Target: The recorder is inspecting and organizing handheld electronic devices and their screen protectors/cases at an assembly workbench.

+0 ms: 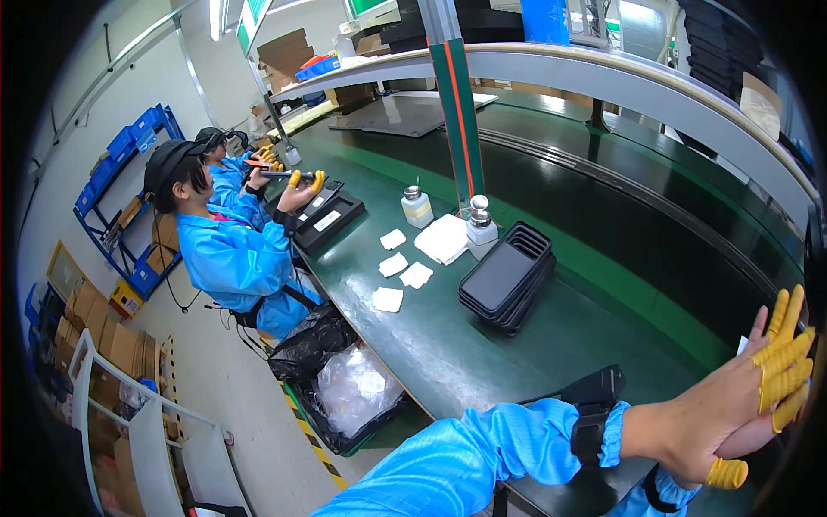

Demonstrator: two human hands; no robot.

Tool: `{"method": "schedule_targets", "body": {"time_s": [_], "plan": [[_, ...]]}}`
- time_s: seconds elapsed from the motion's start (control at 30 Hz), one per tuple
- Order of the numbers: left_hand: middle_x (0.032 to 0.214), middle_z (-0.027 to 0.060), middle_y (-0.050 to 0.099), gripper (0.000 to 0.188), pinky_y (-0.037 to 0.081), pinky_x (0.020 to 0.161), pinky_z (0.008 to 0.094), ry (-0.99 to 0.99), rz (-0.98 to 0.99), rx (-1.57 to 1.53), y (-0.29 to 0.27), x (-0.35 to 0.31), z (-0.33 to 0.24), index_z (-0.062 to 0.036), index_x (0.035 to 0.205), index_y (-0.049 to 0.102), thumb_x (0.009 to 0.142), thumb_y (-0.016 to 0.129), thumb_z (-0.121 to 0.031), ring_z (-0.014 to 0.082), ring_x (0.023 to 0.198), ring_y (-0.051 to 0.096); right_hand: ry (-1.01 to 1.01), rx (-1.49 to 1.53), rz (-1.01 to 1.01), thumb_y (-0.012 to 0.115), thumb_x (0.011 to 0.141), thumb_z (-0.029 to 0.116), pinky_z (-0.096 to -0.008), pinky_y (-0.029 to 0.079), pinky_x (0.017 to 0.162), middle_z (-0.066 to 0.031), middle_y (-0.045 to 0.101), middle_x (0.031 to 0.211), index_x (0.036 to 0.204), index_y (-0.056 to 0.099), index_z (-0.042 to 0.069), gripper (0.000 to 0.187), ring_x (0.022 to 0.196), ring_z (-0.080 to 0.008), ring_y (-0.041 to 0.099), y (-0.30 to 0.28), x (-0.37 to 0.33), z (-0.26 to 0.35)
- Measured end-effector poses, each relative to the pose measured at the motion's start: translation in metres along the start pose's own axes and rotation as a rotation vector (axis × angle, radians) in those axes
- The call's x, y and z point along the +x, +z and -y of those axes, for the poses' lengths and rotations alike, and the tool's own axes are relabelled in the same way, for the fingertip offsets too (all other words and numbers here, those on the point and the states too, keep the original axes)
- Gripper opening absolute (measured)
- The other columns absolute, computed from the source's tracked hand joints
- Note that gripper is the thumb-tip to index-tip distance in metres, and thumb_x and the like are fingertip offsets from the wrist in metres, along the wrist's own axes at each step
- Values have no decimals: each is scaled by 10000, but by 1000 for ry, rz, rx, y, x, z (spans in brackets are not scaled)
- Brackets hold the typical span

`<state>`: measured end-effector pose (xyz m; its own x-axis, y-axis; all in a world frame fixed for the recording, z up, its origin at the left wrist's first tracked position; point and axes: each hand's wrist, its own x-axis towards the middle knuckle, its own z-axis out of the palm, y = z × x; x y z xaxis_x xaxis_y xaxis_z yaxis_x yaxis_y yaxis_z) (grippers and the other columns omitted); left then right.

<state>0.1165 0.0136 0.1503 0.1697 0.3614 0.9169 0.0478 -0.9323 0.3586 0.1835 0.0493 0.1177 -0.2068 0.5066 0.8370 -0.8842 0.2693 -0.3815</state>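
Note:
My left hand (732, 414) is stretched toward the far right edge of the picture, with yellow finger cots on its fingers and thumb. Its fingers are extended and the thumb stands apart; no held thing shows in it. Behind and partly under it lies my right hand (748, 440), mostly covered, so what its fingers do is hidden. A blue sleeve and a black wrist strap (589, 433) show on my left forearm. A small white edge (743, 345) peeks out beside the hands; its kind is unclear. Just beyond my left wrist, a flat black object (594, 388) rests on the table.
On the green table (413, 345) stand stacked black trays (504, 280), white cloths (444, 239) and two pump bottles (417, 208). A green post (457, 121) rises behind them. Two co-workers in blue (233, 254) work at left, near a black-lined bin (353, 396).

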Motion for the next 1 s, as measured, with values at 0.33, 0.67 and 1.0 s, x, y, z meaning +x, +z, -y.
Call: {"method": "schedule_targets", "body": {"time_s": [0.33, 0.67, 1.0], "plan": [[1519, 292, 251, 860, 45, 1158, 596, -145, -18, 114, -21, -6, -13, 30, 1479, 328, 823, 589, -462, 464, 1422, 205, 53, -21, 60, 437, 999, 490, -464, 255, 1151, -175, 263, 1584, 1547, 257, 122, 684, 1417, -320, 343, 44, 8, -16], [1487, 327, 222, 898, -25, 1149, 641, -209, -17, 191, -18, -4, -16, 70, 1466, 298, 753, 657, -341, 504, 1393, 190, 138, -500, -151, 525, 931, 617, -518, 428, 1066, -209, 296, 1565, 1528, 338, 199, 753, 1367, -385, 430, 17, 29, 8], [1499, 287, 269, 664, 142, 1106, 634, -251, -69, 225, -26, -4, -33, 21, 1315, 531, 775, 681, -336, 499, 1346, 249, 123, -237, 57, 544, 942, 565, -473, 414, 1067, -195, 330, 1552, 1510, 376, 159, 718, 1347, -364, 451, 2, 16, -9]]}}
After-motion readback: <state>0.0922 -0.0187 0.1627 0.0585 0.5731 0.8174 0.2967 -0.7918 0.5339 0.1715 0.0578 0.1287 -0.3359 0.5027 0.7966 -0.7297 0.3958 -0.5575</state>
